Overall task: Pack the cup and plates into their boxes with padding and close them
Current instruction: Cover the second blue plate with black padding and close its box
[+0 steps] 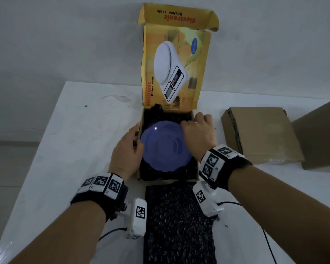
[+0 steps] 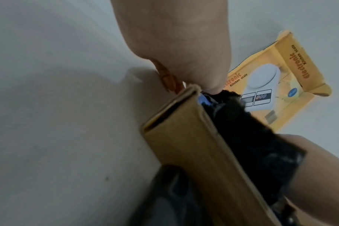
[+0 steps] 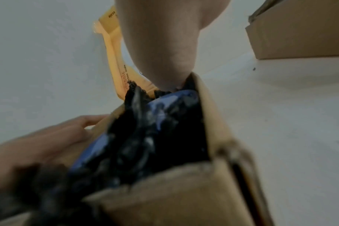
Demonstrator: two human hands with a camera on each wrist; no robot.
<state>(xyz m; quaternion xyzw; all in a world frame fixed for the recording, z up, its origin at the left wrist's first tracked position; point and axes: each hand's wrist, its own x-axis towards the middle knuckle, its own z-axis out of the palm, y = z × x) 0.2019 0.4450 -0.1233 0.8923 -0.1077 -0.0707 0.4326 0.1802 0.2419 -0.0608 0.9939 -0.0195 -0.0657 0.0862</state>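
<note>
Bubble wrap (image 1: pixel 179 221), a black sheet of it, lay flat on the white table (image 1: pixel 69 149) just in front of the open kitchen scale box (image 1: pixel 195 149), nearest the person. Inside that box a blue plate (image 1: pixel 166 145) rested face down on more black padding (image 1: pixel 170 116), which lined the floor and rose up the walls. At the box's left wall was the left hand (image 1: pixel 127 149), its thumb along the outside of the cardboard and its fingers curled over the rim, touching the plate's edge. Over the box's right side reached the right hand (image 1: pixel 197 130), its fingers bent down onto the far right rim of the plate; whether they pinched plate or padding could not be told. Behind the plate the box's yellow lid (image 1: pixel 176 73) stood upright, printed with a white scale. Right of the box, well apart from it, lay a flattened brown carton (image 1: pixel 261 134), and beyond that another brown cardboard box (image 1: pixel 320 138) at the table's edge.
</note>
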